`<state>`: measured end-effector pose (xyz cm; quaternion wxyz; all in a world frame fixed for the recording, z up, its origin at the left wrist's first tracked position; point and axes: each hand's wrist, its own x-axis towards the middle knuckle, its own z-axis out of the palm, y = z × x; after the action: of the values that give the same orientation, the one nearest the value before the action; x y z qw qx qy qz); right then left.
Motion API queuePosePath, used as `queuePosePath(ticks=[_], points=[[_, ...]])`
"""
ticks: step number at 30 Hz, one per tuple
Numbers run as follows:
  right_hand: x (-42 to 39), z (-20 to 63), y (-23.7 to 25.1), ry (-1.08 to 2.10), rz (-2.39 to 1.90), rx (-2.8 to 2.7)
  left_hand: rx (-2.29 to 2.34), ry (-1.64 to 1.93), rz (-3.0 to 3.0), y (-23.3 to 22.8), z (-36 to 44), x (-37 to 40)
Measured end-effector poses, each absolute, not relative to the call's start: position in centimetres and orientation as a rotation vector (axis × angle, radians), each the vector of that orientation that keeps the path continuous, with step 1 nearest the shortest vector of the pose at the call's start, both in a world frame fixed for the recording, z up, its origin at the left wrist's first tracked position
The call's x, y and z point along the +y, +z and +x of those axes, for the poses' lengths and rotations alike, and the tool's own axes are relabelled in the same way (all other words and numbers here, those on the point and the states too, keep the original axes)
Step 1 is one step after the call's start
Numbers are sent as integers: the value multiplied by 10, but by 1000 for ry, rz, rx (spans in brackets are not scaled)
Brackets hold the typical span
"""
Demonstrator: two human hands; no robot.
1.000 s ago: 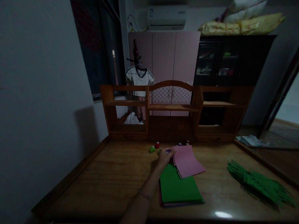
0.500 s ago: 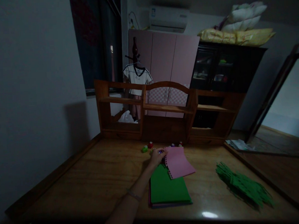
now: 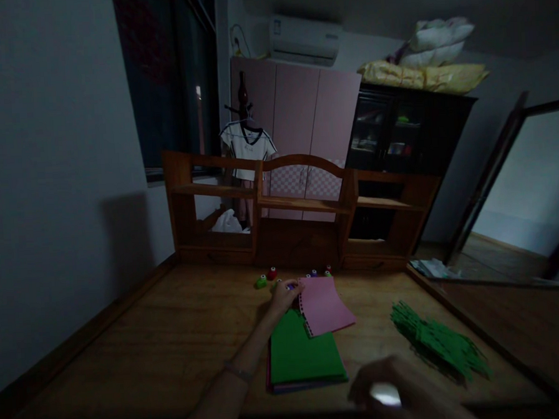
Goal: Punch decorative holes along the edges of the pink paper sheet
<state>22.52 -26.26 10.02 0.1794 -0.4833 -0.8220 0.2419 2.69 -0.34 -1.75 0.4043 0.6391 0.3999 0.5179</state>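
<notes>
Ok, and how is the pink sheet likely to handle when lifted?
Probably floppy: the pink sheet curves along its right side, with the left hand at its upper-left corner. It looks thin, so likely light. The holed left edge might tear if tugged.

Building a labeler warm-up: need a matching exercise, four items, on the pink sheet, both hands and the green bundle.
1. pink sheet
2. left hand
3. right hand
4. green bundle

A. blurred, near the front edge of the table
B. pinching a corner of the sheet
C. lying at the table's right side
D. hiding the upper right corner of the green paper

Pairs: 1-D, 2-B, 3-A, 4-C
</notes>
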Motion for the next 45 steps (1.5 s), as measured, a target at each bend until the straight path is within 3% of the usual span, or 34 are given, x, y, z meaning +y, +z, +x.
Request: queuePosePath(ticks=[7, 11, 16, 23, 36, 45], points=[[-85, 261, 80, 210, -1302, -1662, 1026, 1331, 1732, -10, 27, -9], [-44, 263, 45, 281, -1244, -1429, 998, 1378, 1710, -4, 30, -15], [-36, 264, 16, 721, -1142, -1286, 1009, 1436, 1483, -2, 29, -14], [-39, 258, 13, 1209, -1198, -1207, 938, 1463, 1192, -7, 24, -5], [-44, 267, 22, 1127, -1191, -1312, 1004, 1427, 1135, 5, 21, -16], [-43, 275, 23, 1021, -1336, -1458, 1002, 1395, 1490, 1, 26, -20]])
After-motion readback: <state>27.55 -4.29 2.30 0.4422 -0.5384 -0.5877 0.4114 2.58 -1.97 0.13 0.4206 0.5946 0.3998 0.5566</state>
